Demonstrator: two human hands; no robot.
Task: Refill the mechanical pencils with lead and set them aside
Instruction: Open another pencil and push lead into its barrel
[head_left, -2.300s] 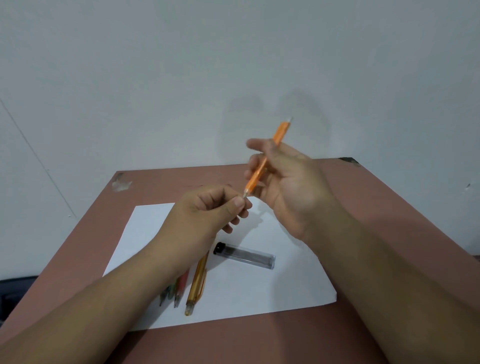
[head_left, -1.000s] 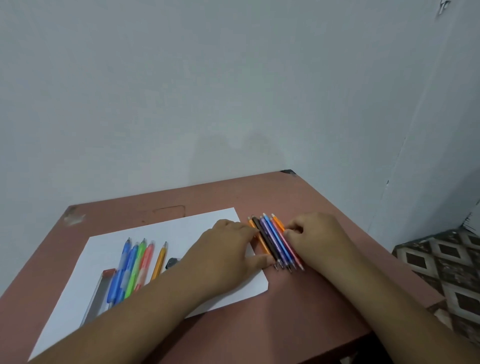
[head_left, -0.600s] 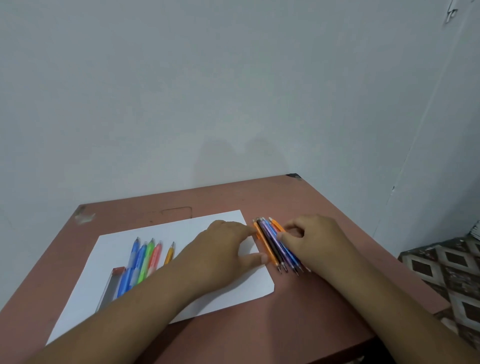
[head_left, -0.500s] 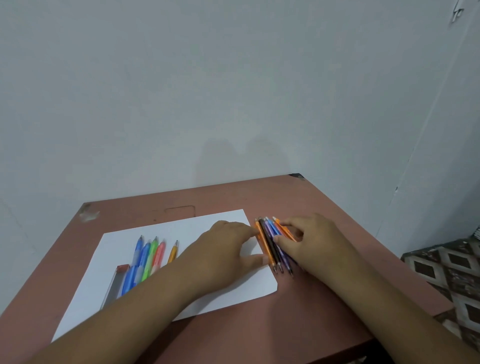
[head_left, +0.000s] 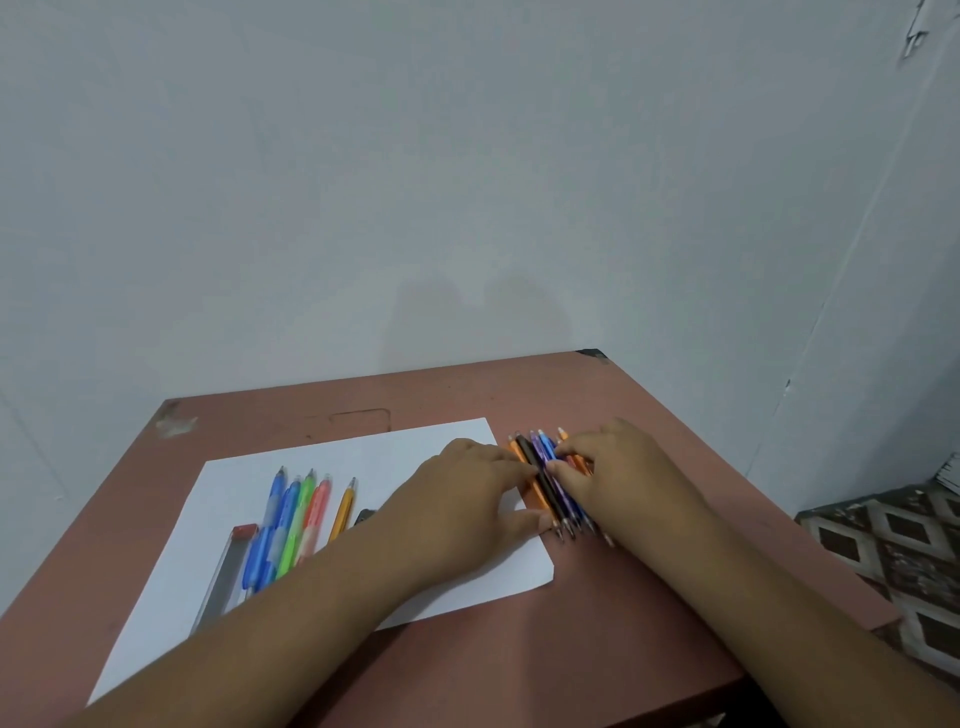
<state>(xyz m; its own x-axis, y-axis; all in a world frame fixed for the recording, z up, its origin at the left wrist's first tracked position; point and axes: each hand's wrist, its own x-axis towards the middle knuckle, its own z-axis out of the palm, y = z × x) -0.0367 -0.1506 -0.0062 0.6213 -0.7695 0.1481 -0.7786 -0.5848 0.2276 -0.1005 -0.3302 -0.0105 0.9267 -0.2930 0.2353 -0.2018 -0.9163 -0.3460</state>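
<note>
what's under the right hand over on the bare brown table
The right hand rests on a row of set-aside mechanical pencils: orange, black, purple and blue barrels show beside it. How many more lie beneath the hand is hidden.

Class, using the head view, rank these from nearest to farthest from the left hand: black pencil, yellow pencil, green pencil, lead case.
1. black pencil, touching its fingertips, right side
2. yellow pencil, on the paper
3. green pencil, further left
4. lead case, far left

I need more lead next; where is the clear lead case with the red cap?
In the head view, the lead case lies on the white paper's left part, beside the blue pencil.
</note>
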